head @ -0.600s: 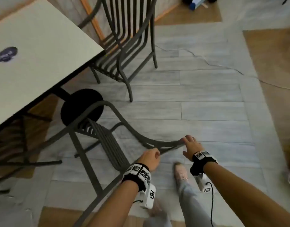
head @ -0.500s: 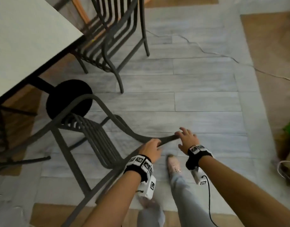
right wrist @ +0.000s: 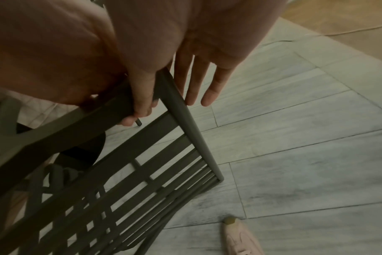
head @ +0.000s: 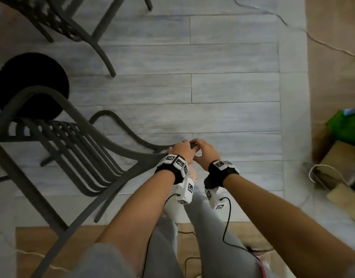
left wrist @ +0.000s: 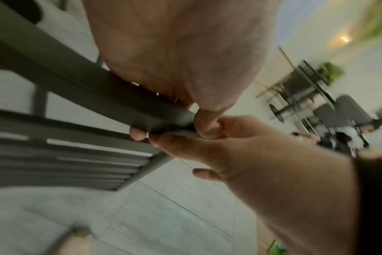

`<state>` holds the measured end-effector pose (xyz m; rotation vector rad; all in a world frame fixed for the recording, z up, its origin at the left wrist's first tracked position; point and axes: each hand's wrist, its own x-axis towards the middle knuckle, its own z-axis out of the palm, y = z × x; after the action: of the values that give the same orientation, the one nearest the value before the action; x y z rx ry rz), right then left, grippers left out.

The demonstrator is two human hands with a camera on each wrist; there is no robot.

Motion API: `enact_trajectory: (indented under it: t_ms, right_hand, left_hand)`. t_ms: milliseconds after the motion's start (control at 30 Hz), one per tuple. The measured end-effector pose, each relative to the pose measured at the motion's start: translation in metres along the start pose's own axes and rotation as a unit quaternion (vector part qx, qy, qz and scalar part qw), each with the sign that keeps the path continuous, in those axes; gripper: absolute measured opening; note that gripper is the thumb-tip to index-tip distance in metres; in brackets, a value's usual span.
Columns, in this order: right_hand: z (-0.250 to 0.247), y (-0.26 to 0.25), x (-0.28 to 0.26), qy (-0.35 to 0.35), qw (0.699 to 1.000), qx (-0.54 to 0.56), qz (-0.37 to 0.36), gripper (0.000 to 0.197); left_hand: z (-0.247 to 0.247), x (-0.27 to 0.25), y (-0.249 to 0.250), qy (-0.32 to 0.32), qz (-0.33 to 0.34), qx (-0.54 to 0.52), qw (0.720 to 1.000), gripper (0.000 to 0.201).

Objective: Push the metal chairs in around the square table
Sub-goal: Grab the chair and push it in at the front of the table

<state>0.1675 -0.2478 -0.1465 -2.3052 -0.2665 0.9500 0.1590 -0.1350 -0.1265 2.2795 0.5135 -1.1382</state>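
A dark metal chair (head: 132,150) with a slatted seat stands at lower left, its back rail toward me. My left hand (head: 181,151) grips the end of that rail, its fingers curled under the rail (left wrist: 98,89). My right hand (head: 204,152) lies right beside it at the rail's corner; its fingers (right wrist: 209,82) are straight and lie along the chair's post (right wrist: 185,117). The black round table base (head: 32,81) shows beyond the chair; the tabletop is out of view. A second metal chair (head: 68,23) stands at the top left.
A thin cable (head: 323,45) runs over the grey floor at upper right. A green bag (head: 347,127) and a cardboard box (head: 343,161) sit at the right edge. My shoe (right wrist: 240,239) is just behind the chair, and a brown mat (head: 52,247) lies under me.
The head view has tipped down and the tabletop has left the frame. My right hand has slid left along the rail until it meets the left hand at the corner.
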Motion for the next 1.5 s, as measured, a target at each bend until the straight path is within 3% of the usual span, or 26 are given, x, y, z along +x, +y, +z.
enact_trajectory:
  t_ms: [133,333,433,600,767,867,1033,1133,1300,1400,1500]
  right_hand:
    - [-0.004,-0.004,-0.001,-0.009,1.000,0.019,-0.015,0.036]
    - [-0.029,-0.029,-0.013,-0.094,0.994,0.016,-0.046,0.036]
    - [-0.044,-0.054,-0.030,-0.142,0.987,-0.010,-0.077,0.038]
    - [-0.059,-0.091,-0.056,-0.145,0.982,-0.082,-0.092,0.043]
    - [-0.065,-0.128,-0.090,-0.137,0.971,-0.160,-0.112,0.076]
    - [-0.060,-0.138,-0.115,-0.109,0.965,-0.207,-0.119,0.065]
    - [-0.038,-0.123,-0.145,-0.064,0.971,-0.201,-0.113,0.088]
    - [-0.025,-0.149,-0.169,-0.051,0.962,-0.226,-0.143,0.070]
    - [-0.007,-0.204,-0.189,-0.027,0.919,-0.316,-0.234,0.009]
    - [0.002,-0.236,-0.195,0.000,0.905,-0.321,-0.278,0.017]
    - [0.010,-0.256,-0.201,0.002,0.885,-0.342,-0.317,0.021]
  left_hand:
    - [-0.005,-0.017,-0.002,0.036,0.002,-0.035,0.999,0.048]
    - [-0.031,-0.079,-0.008,0.086,0.038,-0.080,0.992,0.047]
    - [-0.050,-0.123,-0.012,0.136,0.050,-0.111,0.983,0.050]
    - [-0.089,-0.217,-0.024,0.224,0.105,-0.174,0.953,0.050]
    - [-0.107,-0.307,-0.055,0.297,0.148,-0.280,0.901,0.058]
    - [-0.103,-0.358,-0.078,0.338,0.150,-0.319,0.873,0.053]
    - [-0.074,-0.434,-0.125,0.383,0.154,-0.416,0.810,0.041]
    - [-0.056,-0.468,-0.155,0.421,0.152,-0.441,0.778,0.037]
    - [-0.037,-0.512,-0.209,0.508,0.155,-0.430,0.730,0.041]
    - [-0.039,-0.528,-0.236,0.555,0.166,-0.467,0.668,0.046]
    - [-0.042,-0.540,-0.252,0.583,0.169,-0.484,0.630,0.045]
